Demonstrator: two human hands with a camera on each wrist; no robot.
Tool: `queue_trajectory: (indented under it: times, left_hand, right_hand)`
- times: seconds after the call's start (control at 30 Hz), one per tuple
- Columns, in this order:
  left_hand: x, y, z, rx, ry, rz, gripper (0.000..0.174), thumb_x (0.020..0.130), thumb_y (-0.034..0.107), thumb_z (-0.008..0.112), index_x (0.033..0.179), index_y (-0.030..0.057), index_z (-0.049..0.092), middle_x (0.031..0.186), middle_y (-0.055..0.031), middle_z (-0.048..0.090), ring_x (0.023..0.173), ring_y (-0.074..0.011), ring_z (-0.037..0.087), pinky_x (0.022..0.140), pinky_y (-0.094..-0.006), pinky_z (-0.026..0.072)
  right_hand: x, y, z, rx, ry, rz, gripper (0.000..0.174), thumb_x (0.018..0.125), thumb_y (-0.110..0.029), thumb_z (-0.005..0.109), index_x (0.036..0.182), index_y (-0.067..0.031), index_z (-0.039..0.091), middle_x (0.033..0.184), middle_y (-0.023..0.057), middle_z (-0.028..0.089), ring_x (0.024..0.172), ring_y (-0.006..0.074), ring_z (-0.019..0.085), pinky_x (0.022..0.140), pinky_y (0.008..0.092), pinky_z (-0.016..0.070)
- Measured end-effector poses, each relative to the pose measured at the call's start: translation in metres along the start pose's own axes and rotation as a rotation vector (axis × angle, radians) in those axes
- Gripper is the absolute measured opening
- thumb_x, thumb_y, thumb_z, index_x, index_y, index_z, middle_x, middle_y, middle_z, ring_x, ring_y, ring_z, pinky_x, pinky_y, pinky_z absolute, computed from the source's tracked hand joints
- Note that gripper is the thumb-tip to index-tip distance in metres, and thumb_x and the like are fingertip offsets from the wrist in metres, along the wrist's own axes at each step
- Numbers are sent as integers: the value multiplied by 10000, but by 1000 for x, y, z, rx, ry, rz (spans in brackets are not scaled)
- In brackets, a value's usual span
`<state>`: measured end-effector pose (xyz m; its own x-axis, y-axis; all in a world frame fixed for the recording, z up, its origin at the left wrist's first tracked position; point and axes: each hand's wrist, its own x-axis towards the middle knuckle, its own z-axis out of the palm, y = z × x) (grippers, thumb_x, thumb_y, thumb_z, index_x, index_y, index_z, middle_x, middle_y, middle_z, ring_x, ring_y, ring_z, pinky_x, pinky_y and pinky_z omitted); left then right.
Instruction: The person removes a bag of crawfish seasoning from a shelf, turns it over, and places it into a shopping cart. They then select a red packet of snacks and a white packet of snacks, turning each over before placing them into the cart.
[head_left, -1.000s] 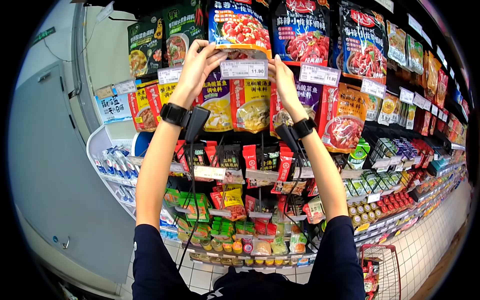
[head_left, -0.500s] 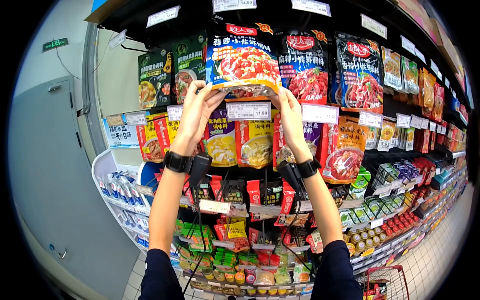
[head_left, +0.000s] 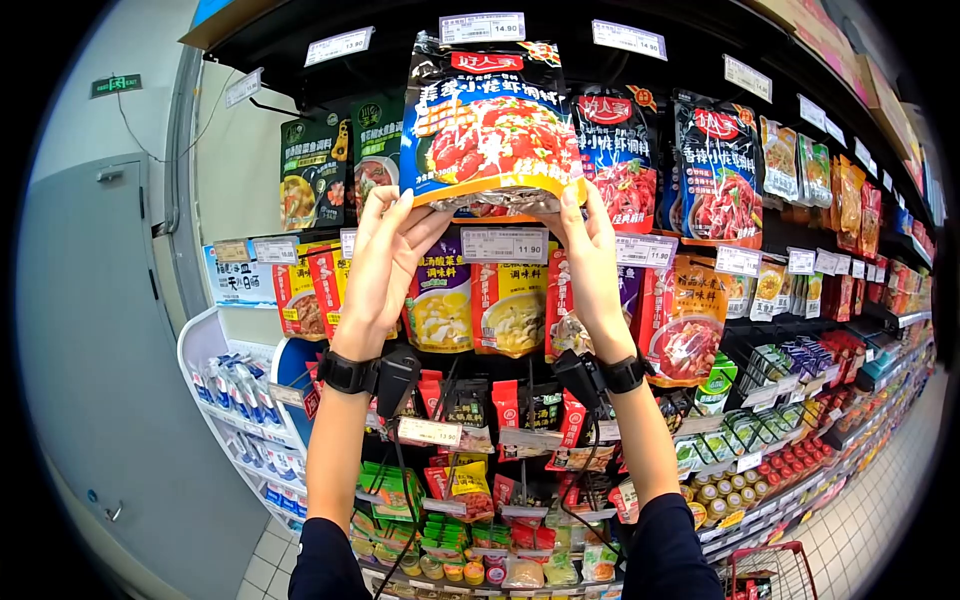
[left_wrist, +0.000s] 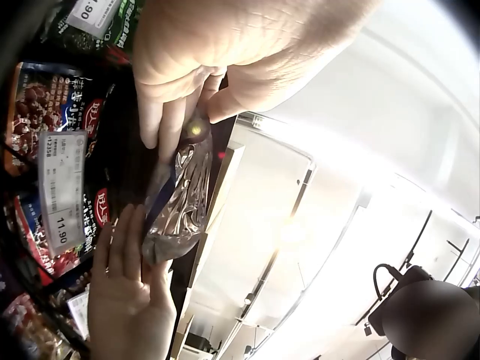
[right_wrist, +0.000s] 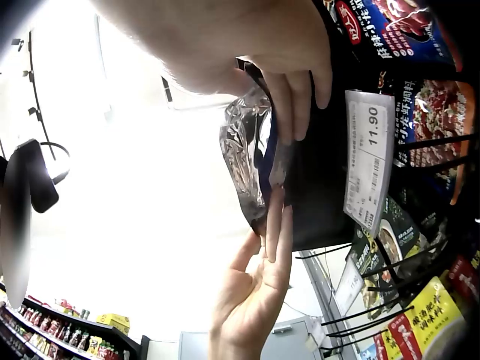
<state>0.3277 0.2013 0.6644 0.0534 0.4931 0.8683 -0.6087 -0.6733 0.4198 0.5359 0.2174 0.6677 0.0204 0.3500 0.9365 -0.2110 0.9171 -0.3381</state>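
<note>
A black and blue seasoning pouch (head_left: 490, 135) with a picture of red crayfish hangs in front of the rack, held by both hands. My left hand (head_left: 383, 265) pinches its lower left corner, thumb at the front and fingers behind. At the lower right corner my right hand (head_left: 592, 262) grips it the same way. Both wrist views show the silvery bottom fold of the pouch (left_wrist: 187, 199) between the two hands, with the fingers spread along its dark back.
Similar crayfish pouches (head_left: 615, 160) hang to the right, and green pouches (head_left: 315, 180) to the left. An 11.90 price tag (head_left: 505, 245) sits just below the held pouch. Lower rows carry more packets and jars. A grey door (head_left: 120, 380) stands left; a shopping cart (head_left: 765, 570) is at bottom right.
The pouch has come nearer, looks larger and now shows its whole front. Both hands kept hold of its lower corners. The view has tilted upward, so the shelves appear lower.
</note>
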Motion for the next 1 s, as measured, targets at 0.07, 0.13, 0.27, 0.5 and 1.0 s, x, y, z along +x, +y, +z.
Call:
queue_trajectory:
  times: [0.07,0.13,0.27,0.5,1.0]
  left_hand:
    - [0,2,-3,3,-10,4,65,969,141,448,1000,90,424,1142,-185,584,1096,-298,582,1016,-410,428]
    - [0,2,-5,-17,-18,0,71,966,148,464,998,98,425,1143,-177,586,1096,-299,584,1010,-407,431]
    - [2,1,-6,-56,-17,4,72,966,154,476,993,109,427,1138,-164,593,1091,-300,589,1002,-403,436]
    - [3,3,-18,-42,-43,-23,86,975,150,442,1022,79,432,1139,-180,586,1091,-285,587,1020,-403,427]
    - [7,9,-20,-72,-72,-36,92,970,158,465,1005,87,420,1149,-152,579,1107,-280,579,1011,-392,423]
  right_hand:
    - [-1,-1,2,94,-35,30,365,996,-257,443,1264,-10,432,1151,64,565,1046,99,520,928,268,412]
    - [-4,-7,5,102,-48,51,374,995,-254,444,1279,-12,414,1164,77,563,1047,122,547,928,287,434]
    - [-2,-9,12,145,-16,65,368,996,-249,426,1277,-14,395,1165,142,573,1035,218,600,922,333,463]
    - [-8,-20,24,176,-43,118,352,989,-203,408,1284,-12,376,1154,196,579,1019,306,624,921,373,478]
    - [-6,-30,37,148,37,112,383,977,-158,401,1322,4,359,1166,219,573,1036,340,610,943,407,471]
